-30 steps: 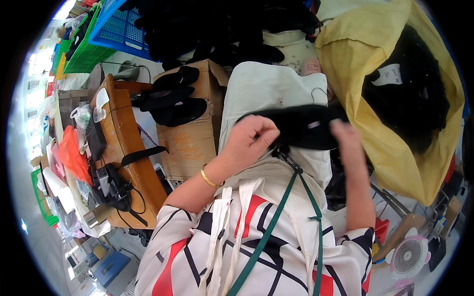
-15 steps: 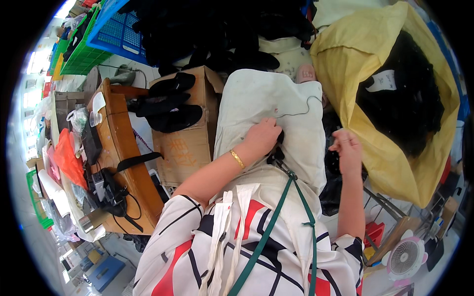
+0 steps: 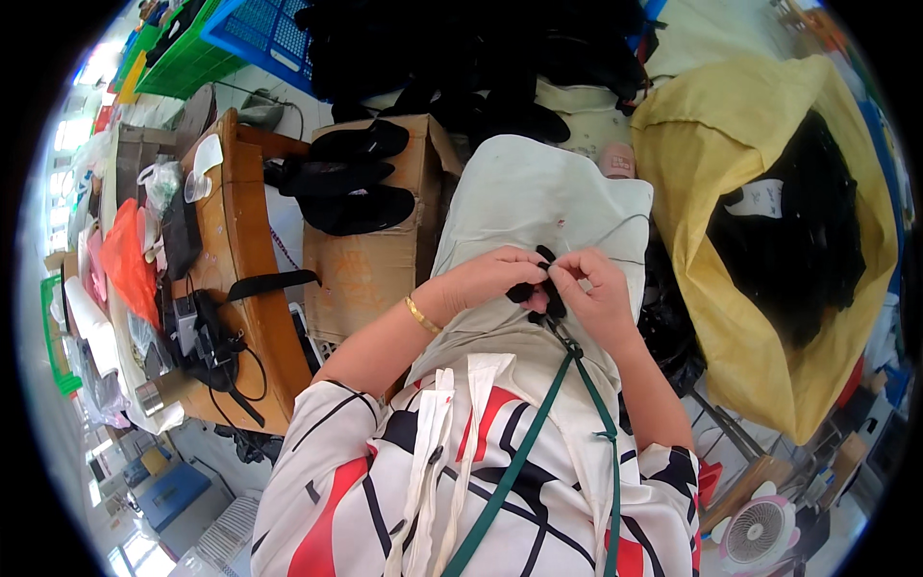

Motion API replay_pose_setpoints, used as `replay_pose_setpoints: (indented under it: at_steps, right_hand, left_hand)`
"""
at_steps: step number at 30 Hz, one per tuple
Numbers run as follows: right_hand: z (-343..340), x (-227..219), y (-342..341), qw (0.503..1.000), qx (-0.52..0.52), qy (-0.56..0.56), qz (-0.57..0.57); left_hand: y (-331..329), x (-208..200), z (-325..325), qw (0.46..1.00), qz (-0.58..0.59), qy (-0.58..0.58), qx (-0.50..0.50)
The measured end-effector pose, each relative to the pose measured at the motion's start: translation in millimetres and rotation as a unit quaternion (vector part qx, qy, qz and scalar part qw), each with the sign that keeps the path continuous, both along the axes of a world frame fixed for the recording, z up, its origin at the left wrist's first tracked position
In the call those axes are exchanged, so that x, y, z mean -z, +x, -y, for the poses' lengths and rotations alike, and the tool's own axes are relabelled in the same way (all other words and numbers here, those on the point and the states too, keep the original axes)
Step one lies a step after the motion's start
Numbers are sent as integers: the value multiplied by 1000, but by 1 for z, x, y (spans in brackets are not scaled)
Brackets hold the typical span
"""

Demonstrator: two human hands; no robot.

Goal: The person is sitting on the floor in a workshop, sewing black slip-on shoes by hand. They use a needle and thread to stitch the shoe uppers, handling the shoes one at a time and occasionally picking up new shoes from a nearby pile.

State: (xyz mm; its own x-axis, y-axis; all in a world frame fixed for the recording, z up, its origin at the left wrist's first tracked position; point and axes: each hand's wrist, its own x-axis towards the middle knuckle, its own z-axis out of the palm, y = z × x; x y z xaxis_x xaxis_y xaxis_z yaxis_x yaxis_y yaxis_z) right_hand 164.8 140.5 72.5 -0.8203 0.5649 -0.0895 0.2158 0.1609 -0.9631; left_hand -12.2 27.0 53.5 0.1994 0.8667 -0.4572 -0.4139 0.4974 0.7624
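Over my lap, both hands meet at a small black fabric piece (image 3: 546, 287). My left hand (image 3: 495, 274) holds it with the fingers pinched together. My right hand (image 3: 598, 293) is also closed, thumb and fingertips pinching at the piece's right side; a needle or thread between them is too small to make out. Beneath lies a pale cloth (image 3: 538, 188) spread over my lap, with a thin dark line that looks like thread (image 3: 620, 229) across its right part. A green cord (image 3: 519, 462) runs down my front from a dark metal tool (image 3: 565, 337) just below my hands.
Left of my lap, black shoe-shaped pieces (image 3: 356, 207) rest on a cardboard box (image 3: 370, 274), beside a wooden table (image 3: 245, 216). A yellow sack (image 3: 683, 202) of black items stands at the right. Beyond lie a dark pile (image 3: 461, 48) and a blue crate (image 3: 264, 43). A fan (image 3: 757, 531) is lower right.
My right hand has come in from the right to meet my left hand at the black piece. The piece is now raised between them. The whole view has shifted slightly.
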Motion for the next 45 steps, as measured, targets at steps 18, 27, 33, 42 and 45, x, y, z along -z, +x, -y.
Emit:
replay_pose_setpoints:
  at_steps: [18, 27, 33, 42, 45]
  right_hand:
    - [-52, 14, 43, 915, 226, -312, -118]
    - [-301, 21, 391, 748, 544, -182, -334]
    - [-294, 18, 377, 741, 600, -41, -298]
    - [-41, -20, 44, 975, 74, -206, 17]
    - [-25, -34, 20, 991, -83, -100, 46]
  left_hand:
    - [-23, 23, 30, 959, 64, -49, -271]
    - [-71, 33, 53, 882, -26, -94, -461]
    - [-58, 35, 52, 923, -155, -35, -351]
    - [-4, -19, 26, 855, -431, 273, -96]
    - [0, -27, 28, 854, -431, 277, -94]
